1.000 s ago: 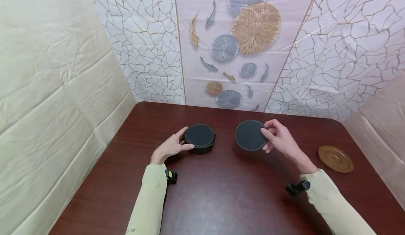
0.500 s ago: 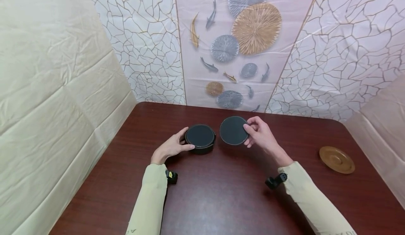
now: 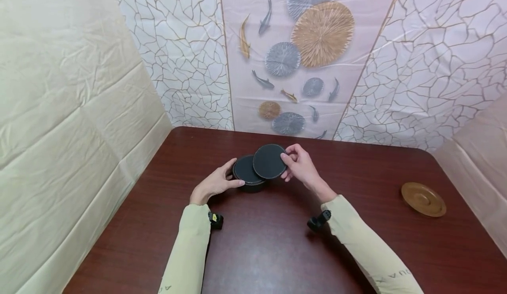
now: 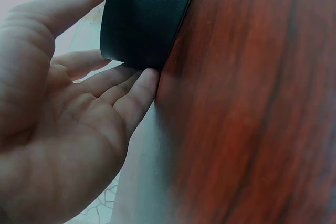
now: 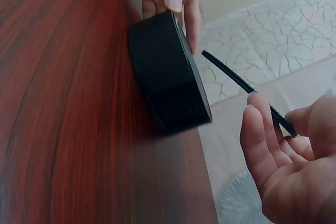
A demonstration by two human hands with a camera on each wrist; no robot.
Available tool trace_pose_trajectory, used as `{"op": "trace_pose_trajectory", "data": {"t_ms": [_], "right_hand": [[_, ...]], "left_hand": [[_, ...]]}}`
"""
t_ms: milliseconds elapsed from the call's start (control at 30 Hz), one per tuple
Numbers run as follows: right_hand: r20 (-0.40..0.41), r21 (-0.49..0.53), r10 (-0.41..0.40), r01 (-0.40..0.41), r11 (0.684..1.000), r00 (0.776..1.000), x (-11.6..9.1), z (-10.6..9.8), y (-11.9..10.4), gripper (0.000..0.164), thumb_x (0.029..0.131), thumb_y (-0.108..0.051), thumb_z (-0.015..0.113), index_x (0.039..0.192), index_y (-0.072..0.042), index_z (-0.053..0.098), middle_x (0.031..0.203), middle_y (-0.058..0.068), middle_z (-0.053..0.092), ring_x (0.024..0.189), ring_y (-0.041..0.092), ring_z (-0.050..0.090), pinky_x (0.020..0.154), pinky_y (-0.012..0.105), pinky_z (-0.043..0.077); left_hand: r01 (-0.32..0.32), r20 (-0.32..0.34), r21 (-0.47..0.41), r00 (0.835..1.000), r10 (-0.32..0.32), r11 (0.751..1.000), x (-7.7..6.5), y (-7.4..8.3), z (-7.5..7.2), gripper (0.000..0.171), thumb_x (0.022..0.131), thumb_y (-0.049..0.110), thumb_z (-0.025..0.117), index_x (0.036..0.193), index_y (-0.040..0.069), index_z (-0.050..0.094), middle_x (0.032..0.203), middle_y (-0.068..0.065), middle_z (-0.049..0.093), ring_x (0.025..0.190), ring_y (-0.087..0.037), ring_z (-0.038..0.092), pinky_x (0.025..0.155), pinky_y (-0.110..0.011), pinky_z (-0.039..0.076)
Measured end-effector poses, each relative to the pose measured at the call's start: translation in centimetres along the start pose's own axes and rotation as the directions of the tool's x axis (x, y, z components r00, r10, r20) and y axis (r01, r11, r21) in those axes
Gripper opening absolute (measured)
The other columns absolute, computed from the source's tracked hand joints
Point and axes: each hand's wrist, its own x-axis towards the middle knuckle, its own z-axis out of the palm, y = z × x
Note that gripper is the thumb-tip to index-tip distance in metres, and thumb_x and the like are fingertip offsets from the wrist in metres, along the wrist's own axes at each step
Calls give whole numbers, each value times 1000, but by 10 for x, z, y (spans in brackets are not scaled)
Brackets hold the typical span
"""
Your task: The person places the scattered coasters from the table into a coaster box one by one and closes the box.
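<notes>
A round black coaster holder [image 3: 252, 188] stands on the table, with a dark coaster [image 3: 243, 169] visible at its top. My left hand [image 3: 215, 183] grips the holder's left side between thumb and fingers. In the left wrist view, the fingers of that hand [image 4: 73, 103] reach low on the holder's smooth wall [image 4: 144, 22]. My right hand [image 3: 302, 166] pinches another thin round black coaster [image 3: 269, 162] by its right edge. From the head that coaster overlaps the holder's right part. The right wrist view shows the held coaster [image 5: 239, 81] tilted and apart from the holder [image 5: 165, 74].
A brown round wooden saucer-like dish [image 3: 423, 199] lies at the right on the dark red-brown table [image 3: 253, 250]. Patterned cloth [image 3: 190, 56] hangs behind the table's far edge, and cream cloth [image 3: 71, 122] hangs along the left side.
My right hand has carried the coaster leftward from beside the holder to over its right part. My left hand and the holder have stayed in place.
</notes>
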Motion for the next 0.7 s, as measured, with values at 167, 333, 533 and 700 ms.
{"op": "trace_pose_trajectory", "data": {"t_ms": [167, 333, 533, 700], "right_hand": [[8, 25, 16, -17, 1000, 1000, 7, 15, -1, 25, 100, -14, 58, 114, 0, 43, 68, 11, 60, 51, 35, 65, 44, 37, 54], [13, 45, 39, -39, 998, 999, 11, 25, 2, 25, 99, -14, 58, 114, 1, 43, 68, 10, 59, 46, 21, 64, 43, 33, 52], [23, 14, 60, -61, 998, 998, 14, 32, 3, 30, 99, -16, 59, 116, 3, 44, 72, 15, 62, 49, 24, 64, 43, 35, 52], [-21, -133, 81, -83, 988, 997, 20, 38, 5, 23, 97, -22, 63, 106, -4, 51, 72, 6, 56, 50, 21, 59, 42, 32, 46]], "left_hand": [[-1, 0, -10, 1000, 1, 1000, 1, 0, 0, 100, 86, 30, 77, 160, 20, 11, 163, -4, 24, 148, -27, 31, 113, -44, 39], [-2, 0, 8, 1000, 2, 1000, 2, 1, 0, 100, 86, 31, 77, 160, 20, 11, 163, -5, 24, 147, -28, 33, 112, -44, 40], [0, 13, 15, 1000, 0, 1000, 0, 5, -1, 99, 87, 30, 76, 160, 18, 9, 163, -7, 22, 147, -30, 33, 111, -46, 41], [-10, -3, -4, 1000, 10, 1000, 2, 2, 1, 100, 85, 31, 78, 160, 20, 12, 162, -3, 27, 147, -26, 34, 112, -44, 40]]}}
